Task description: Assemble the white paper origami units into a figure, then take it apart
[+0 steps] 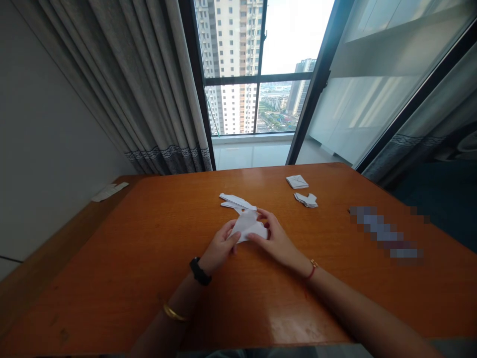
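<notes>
A white folded paper piece [247, 224] lies on the orange wooden table [149, 258], held between both hands. My left hand [220, 246], with a black watch on its wrist, pinches the paper's left edge. My right hand [275, 239], with a red cord bracelet, presses on the paper's right side with its fingers. Just behind the paper lies a small stack of white paper sheets [235, 201].
Two more folded white paper pieces [297, 181] [306, 200] lie further right on the table. A blurred object [387, 233] sits near the right edge. A white strip [110, 191] rests on the left ledge. Curtains [149, 89] and a large window [257, 69] stand behind.
</notes>
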{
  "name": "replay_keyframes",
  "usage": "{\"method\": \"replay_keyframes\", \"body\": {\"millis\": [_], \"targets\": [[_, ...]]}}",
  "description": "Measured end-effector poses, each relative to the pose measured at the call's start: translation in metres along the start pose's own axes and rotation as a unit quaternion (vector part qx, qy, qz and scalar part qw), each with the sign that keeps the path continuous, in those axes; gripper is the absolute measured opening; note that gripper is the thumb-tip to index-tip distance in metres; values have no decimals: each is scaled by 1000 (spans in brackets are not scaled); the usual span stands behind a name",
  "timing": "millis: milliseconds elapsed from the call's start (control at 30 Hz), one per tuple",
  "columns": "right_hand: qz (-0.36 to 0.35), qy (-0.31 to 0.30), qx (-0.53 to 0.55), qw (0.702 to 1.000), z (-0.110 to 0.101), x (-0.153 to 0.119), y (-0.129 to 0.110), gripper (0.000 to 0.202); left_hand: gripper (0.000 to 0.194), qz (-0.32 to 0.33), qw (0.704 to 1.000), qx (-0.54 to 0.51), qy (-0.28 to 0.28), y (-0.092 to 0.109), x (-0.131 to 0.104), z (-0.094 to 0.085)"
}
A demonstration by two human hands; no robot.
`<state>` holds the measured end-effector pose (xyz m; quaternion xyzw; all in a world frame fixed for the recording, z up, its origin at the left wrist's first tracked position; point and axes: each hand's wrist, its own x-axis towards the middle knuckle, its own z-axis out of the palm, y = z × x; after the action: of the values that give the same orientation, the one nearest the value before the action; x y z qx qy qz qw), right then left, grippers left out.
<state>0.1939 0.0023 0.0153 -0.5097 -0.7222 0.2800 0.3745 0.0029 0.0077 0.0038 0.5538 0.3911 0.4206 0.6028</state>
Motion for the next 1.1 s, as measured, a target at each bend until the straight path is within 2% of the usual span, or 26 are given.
{"method": "replay_keyframes", "body": {"millis": [100,167,200,300,367,567,667,800,900,967,1033,1100], "targets": [[60,-78,28,995,1,4,7,28,29,106,981,165,6,-1,-2,-3],[55,-74,-10,996,4,5,12,21,30,171,950,259,40,-4,-2,-5],[46,-64,-28,997,5,5,14,20,35,181,938,293,47,-6,-2,-6],[6,-50,-64,997,10,3,17,20,49,135,927,350,12,-13,-2,-3],[-20,-49,-87,995,13,2,17,20,50,111,921,373,-13,-17,-2,2],[-52,-54,-115,991,17,2,16,13,42,128,911,392,-34,-20,-3,9],[-41,-71,-88,993,14,4,18,14,36,120,898,422,-30,-15,-3,9],[7,-97,52,994,8,4,18,16,25,95,874,477,8,-5,-4,8],[37,-55,93,993,6,2,10,21,30,74,863,500,-9,1,-6,8],[45,-33,102,993,3,5,5,23,30,77,867,493,-12,5,-8,10],[55,-38,102,993,-9,12,8,26,24,83,877,474,13,8,-9,11],[83,-52,82,992,-35,20,22,28,28,85,889,447,55,10,-10,10]]}}
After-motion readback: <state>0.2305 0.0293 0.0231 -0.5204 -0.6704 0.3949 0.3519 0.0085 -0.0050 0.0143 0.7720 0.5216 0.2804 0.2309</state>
